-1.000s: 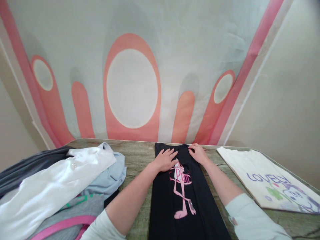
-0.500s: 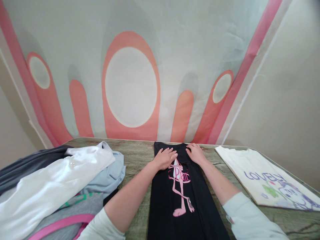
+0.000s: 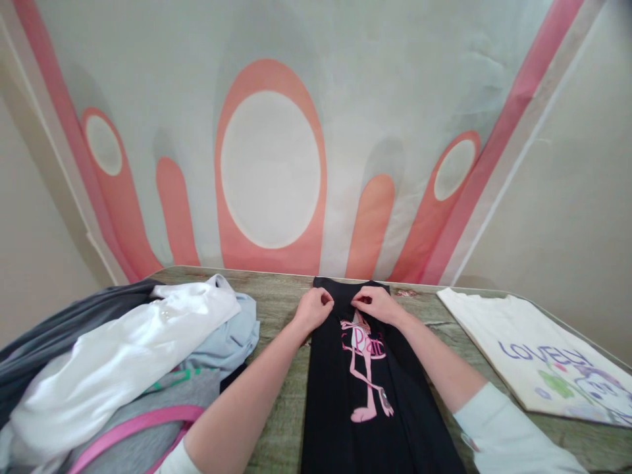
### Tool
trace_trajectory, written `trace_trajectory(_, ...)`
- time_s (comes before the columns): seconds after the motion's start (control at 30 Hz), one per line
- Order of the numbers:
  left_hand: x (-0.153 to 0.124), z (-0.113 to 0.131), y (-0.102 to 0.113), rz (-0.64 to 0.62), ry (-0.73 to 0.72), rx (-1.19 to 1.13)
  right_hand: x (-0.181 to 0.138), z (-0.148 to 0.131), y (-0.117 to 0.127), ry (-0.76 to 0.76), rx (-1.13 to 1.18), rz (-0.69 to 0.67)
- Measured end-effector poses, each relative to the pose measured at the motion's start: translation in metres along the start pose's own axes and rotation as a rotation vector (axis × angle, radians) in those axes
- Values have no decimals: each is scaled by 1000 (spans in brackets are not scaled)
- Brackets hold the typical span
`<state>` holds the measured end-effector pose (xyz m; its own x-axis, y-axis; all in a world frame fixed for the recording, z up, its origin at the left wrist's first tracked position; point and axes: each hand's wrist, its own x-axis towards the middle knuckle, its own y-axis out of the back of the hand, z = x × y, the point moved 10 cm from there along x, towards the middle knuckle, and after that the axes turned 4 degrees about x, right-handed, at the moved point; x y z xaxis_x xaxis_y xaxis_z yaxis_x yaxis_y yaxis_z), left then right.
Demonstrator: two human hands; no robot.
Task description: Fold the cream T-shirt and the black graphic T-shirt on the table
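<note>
A black T-shirt [image 3: 330, 401] with a pink cartoon figure and pink lettering lies folded into a long strip in front of me. Near its far end, my left hand [image 3: 313, 309] has thumb and forefinger curled together in a pinch at the cloth by the left edge. My right hand [image 3: 378, 305] pinches just above the print, close to the first hand, with its wrist over the right side of the shirt. The little cloth between the fingertips is mostly hidden.
On the left is a loose heap of clothes: a white garment [image 3: 128, 349], a light blue one [image 3: 224, 339], a dark one [image 3: 74, 316] and a grey one with pink trim [image 3: 197, 388]. A folded white T-shirt [image 3: 518, 329] lies right on the wooden-patterned table [image 3: 279, 401]. A wall stands behind.
Both hands lay flat with fingers spread on the shirt; now their fingers are curled into pinches. The right hand has moved inward from the right edge. The view has shifted slightly.
</note>
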<state>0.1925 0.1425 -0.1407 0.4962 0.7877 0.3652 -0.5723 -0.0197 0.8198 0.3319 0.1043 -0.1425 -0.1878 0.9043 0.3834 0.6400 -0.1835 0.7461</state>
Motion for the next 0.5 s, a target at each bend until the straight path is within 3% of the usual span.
trace_trajectory(0.2,-28,24,-5,-34,-4,131,-2,-24,-18,30,165,-190)
trace_trajectory(0.5,-31,29,-14,-115,4,304,-5,-44,-25,127,-106,-235)
